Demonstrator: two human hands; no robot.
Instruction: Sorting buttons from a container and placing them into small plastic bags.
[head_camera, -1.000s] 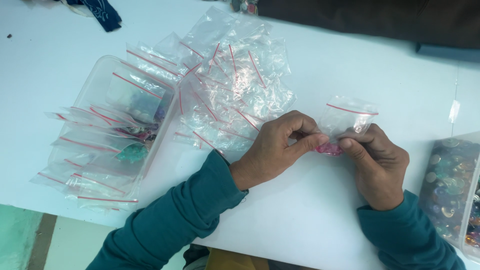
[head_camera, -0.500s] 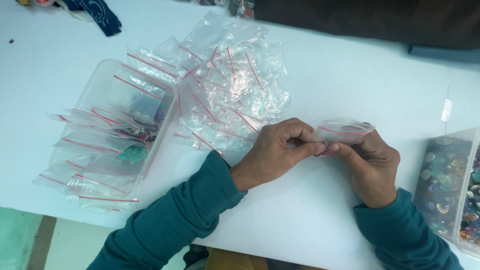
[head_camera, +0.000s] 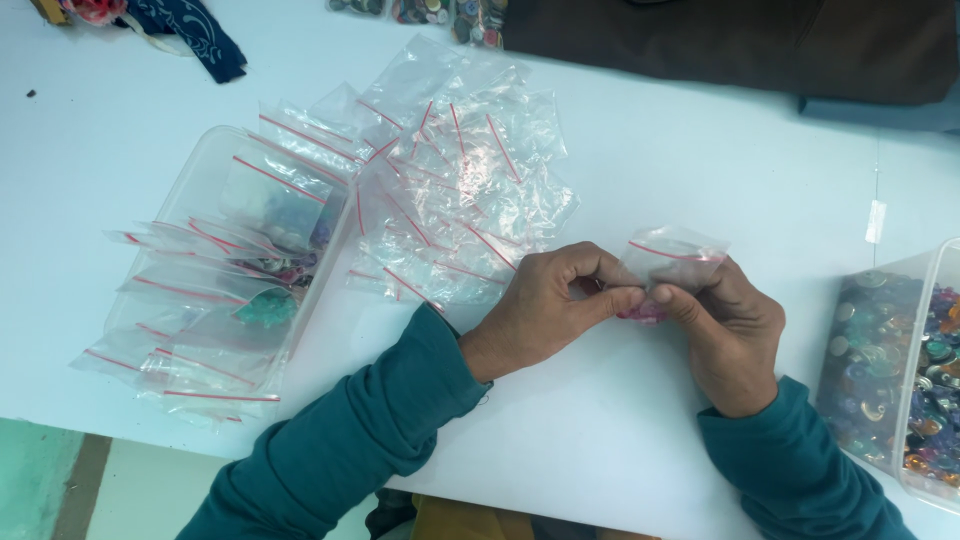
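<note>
The small zip bag is held between both hands just above the white table, a little right of the middle. It is clear thin plastic with a red strip along its top edge, and something pink shows at its lower part, between the fingertips. The left hand is closed, and its thumb and forefinger pinch the left side of the bag. The right hand is also closed and pinches the right side of the bag. Both arms have teal sleeves of soft fabric.

Just beside the left hand lies a loose pile of empty zip bags, clear, crinkled and shiny, each with a red strip. Left of the pile is a clear plastic tub with rounded corners; filled zip bags lie in it and hang over its rim. At the right edge stands another clear container, full of small colourful round pieces. A dark cloth lies at the far side of the table, and a blue patterned cloth at the far left corner.
</note>
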